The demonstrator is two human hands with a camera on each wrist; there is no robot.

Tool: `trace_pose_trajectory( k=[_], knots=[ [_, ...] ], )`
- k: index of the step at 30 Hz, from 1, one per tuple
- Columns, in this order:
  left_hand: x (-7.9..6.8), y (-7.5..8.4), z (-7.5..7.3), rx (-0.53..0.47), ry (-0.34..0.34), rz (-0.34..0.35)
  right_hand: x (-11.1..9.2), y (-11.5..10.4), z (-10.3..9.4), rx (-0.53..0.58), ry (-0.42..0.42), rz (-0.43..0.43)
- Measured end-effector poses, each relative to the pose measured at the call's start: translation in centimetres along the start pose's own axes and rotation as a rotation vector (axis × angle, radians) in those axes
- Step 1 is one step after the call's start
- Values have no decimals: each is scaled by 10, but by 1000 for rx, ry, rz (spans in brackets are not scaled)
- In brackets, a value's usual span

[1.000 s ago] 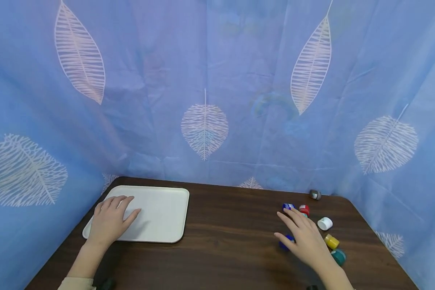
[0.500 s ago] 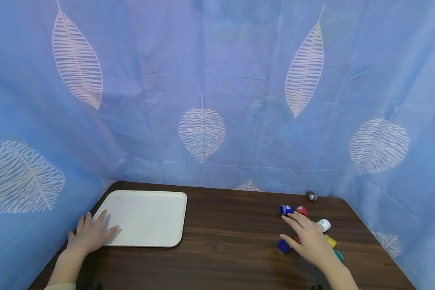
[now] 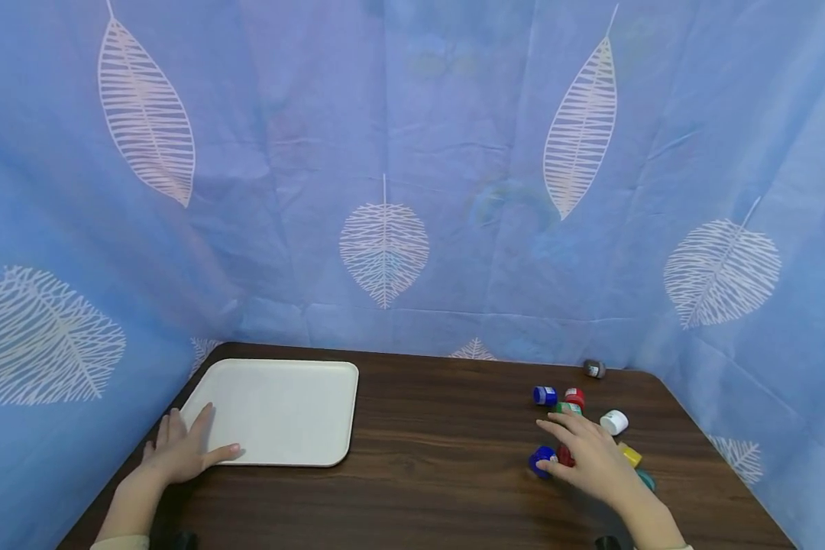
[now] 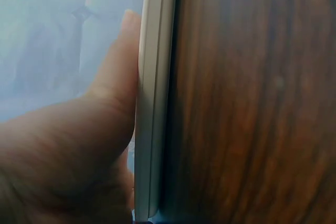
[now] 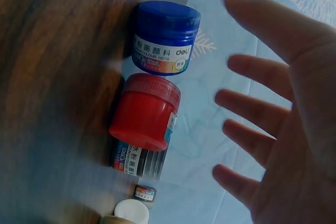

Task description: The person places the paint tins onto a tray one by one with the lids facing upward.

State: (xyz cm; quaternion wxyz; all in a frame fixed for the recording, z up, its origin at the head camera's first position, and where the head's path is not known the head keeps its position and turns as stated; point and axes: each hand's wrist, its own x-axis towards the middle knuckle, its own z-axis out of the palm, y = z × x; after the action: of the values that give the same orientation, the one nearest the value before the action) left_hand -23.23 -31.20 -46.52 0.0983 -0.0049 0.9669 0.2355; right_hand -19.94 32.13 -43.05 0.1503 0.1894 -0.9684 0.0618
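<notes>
A white tray [image 3: 289, 412] lies at the left of the table. My left hand [image 3: 175, 458] rests at its near left corner, fingers straight and spread; the thumb [image 4: 118, 66] lies along the rim in the left wrist view. At the right, my right hand [image 3: 594, 458] hovers over small paint jars, fingers apart and holding nothing. Nearest its thumb is a blue paint jar [image 5: 165, 38] with a printed label. Close beside that jar is a red paint jar [image 5: 144, 114]. The hand partly hides a green-labelled jar [image 3: 569, 409] in the head view.
Around the right hand lie another blue jar [image 3: 545, 396], a second red jar [image 3: 574, 396], a white jar [image 3: 614, 422], a yellow jar [image 3: 630, 454] and a teal jar [image 3: 646, 480]. A dark grey jar [image 3: 594, 368] sits by the far edge. A blue leaf-print curtain [image 3: 454, 191] encloses the table.
My left hand has come down from above the tray to its near left corner. My right hand has shifted slightly right, uncovering more of the near blue and red jars.
</notes>
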Motion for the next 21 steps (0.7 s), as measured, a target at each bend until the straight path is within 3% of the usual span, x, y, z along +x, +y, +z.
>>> trace_pose_trajectory(
  k=[5, 8, 21],
  knots=[
    [0, 6, 3, -2, 12, 7, 1, 1, 2, 36, -161, -1],
    [-1, 11, 6, 16, 15, 8, 3, 0, 5, 52, -216, -8],
    [-1, 46, 21, 101, 57, 36, 8, -5, 10, 65, -270, -34]
  ],
)
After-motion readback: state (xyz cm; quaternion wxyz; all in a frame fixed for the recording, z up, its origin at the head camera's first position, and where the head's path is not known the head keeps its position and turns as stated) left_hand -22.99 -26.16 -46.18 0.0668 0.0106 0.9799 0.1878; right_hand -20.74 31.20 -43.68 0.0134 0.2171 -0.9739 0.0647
